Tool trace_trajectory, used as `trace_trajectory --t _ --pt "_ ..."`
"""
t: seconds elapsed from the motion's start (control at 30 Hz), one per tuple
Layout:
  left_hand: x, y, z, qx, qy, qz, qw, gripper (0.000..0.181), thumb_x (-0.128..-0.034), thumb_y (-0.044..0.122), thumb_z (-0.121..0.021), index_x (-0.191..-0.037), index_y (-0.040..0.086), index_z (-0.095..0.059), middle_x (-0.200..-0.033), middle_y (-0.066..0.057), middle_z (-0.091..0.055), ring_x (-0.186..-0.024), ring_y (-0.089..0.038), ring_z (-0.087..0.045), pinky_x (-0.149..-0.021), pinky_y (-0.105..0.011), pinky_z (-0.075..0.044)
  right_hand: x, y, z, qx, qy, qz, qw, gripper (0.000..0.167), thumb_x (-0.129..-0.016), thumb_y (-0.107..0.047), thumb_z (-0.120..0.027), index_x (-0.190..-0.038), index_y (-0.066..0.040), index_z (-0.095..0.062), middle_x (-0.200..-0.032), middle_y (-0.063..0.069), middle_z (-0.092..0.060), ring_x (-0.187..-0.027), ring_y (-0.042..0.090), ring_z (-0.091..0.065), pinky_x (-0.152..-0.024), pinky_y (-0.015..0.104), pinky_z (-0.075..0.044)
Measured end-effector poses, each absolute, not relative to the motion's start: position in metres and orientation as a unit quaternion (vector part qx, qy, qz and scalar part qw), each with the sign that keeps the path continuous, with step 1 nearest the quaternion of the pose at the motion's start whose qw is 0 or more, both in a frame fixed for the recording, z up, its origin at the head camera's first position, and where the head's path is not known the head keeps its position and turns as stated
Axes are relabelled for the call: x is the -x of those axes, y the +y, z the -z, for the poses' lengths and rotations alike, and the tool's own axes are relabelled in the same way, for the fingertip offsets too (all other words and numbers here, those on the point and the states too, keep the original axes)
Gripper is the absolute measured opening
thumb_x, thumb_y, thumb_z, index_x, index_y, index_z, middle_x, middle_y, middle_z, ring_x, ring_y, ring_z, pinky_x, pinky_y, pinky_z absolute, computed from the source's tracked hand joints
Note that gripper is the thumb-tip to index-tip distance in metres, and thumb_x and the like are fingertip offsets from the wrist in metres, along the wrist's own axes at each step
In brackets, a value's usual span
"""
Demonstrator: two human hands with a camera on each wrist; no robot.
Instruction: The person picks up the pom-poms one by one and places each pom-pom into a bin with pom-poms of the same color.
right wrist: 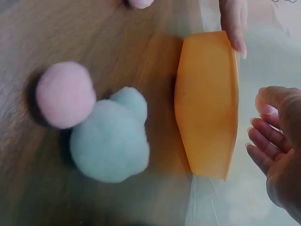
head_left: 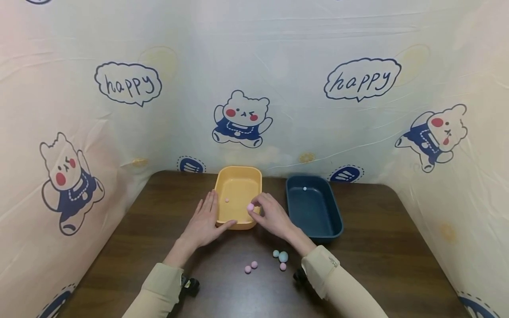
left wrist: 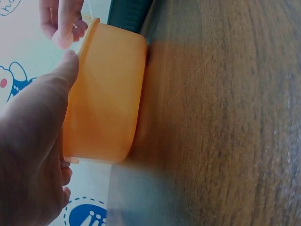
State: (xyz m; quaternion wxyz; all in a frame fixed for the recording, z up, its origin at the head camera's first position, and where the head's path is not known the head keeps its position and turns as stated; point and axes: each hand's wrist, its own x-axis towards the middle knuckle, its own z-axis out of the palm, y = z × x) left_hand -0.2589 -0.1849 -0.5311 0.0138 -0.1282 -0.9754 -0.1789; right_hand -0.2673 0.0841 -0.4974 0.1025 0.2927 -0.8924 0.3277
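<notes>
Between right thumb and fingertips, my right hand [head_left: 274, 218] pinches a pink pom-pom [head_left: 250, 206] above the right side of a yellow tray [head_left: 240, 187]. My left hand [head_left: 202, 226] rests on that tray's left and near rim, its fingers straight and thumb spread along the front edge. Inside the yellow tray lies a small pink pom-pom [head_left: 227, 200]. The left wrist view shows the left thumb at the rim and the held pom-pom just beyond it. A dark blue tray [head_left: 314, 210] stands to the right, holding a small light blue pom-pom [head_left: 305, 188].
On the brown table [head_left: 377, 251], two pink pom-poms [head_left: 248, 269] lie in front of the yellow tray. Right of them sit a larger light blue pom-pom [head_left: 283, 256], a smaller light blue one [head_left: 276, 253] and a pink one [head_left: 282, 266]. A printed cloth [head_left: 294, 132] surrounds the table's back and sides.
</notes>
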Motion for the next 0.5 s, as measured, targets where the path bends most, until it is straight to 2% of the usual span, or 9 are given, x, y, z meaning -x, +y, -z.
trace_trajectory --t 0.5 --pt "0.257 -0.187 0.532 0.128 -0.974 0.187 0.018 0.127 -0.0962 0.088 -0.049 -0.175 0.0 -0.006 -0.186 -0.019 -0.005 -0.174 -0.041 -0.011 -0.141 -0.059 -0.015 0.28 0.069 0.506 -0.242 -0.897 -0.362 0.078 0.023 -0.102 -0.021 -0.08 -0.12 -0.009 -0.072 -0.12 0.009 -0.075 -0.116 0.026 -0.07 -0.102 0.044 -0.063"
